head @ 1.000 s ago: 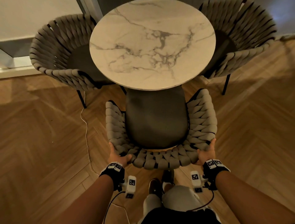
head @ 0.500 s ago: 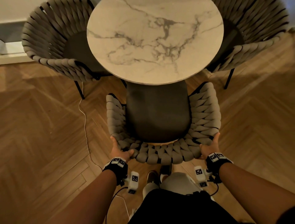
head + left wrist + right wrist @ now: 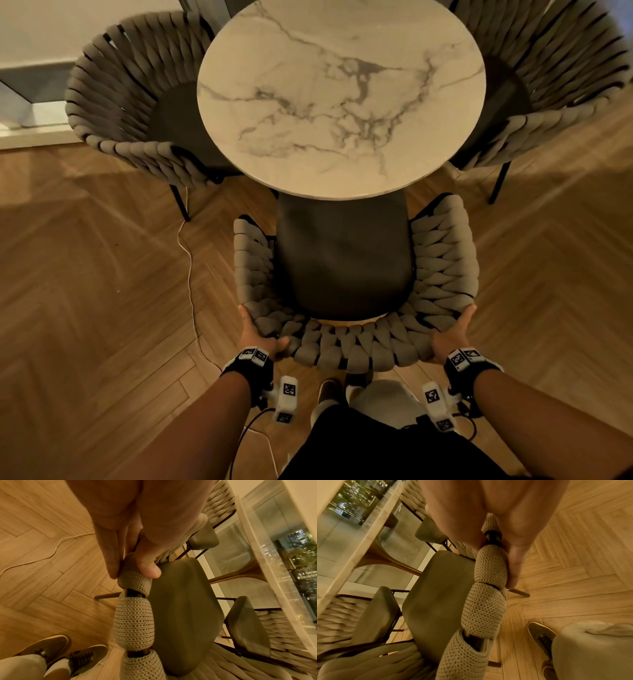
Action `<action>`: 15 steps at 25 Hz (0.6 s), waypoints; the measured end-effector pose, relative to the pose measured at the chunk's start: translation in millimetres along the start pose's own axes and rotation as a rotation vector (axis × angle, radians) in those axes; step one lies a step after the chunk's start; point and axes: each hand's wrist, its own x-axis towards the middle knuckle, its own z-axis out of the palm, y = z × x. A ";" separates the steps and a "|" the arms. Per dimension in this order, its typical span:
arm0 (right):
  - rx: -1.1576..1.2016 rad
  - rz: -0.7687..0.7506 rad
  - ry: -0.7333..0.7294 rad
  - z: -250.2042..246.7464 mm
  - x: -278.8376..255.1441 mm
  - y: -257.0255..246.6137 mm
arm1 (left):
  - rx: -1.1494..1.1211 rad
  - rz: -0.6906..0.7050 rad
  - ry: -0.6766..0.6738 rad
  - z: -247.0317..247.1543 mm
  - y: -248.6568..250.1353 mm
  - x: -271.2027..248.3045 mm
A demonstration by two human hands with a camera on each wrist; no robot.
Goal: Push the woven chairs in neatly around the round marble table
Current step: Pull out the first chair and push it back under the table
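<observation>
The near woven chair [image 3: 356, 346] stands in front of me, the front of its dark seat [image 3: 342, 260] tucked under the round marble table [image 3: 339, 92]. My left hand [image 3: 255, 334] grips the back rim at its left corner, thumb over the top of the weave [image 3: 135, 574]. At the right corner my right hand [image 3: 452, 337] grips the same rim [image 3: 491, 563], fingers along the outside. A second woven chair [image 3: 133, 102] sits at the table's left and a third [image 3: 555, 89] at its right, both seats partly under the top.
A thin white cable [image 3: 190, 274] trails over the herringbone wood floor [image 3: 85, 308] left of the near chair. My shoes [image 3: 330, 389] and legs are right behind the chair back. A wall and pale ledge [image 3: 30, 102] lie beyond the left chair.
The near chair has slid forward, so more of its seat is under the table top. Both hands keep their grip on the back rim and have moved forward with it.
</observation>
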 end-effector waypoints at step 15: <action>-0.114 -0.510 -0.298 -2.2 -49.6 -169.6 | 0.604 0.174 0.051 -55.3 79.1 -37.8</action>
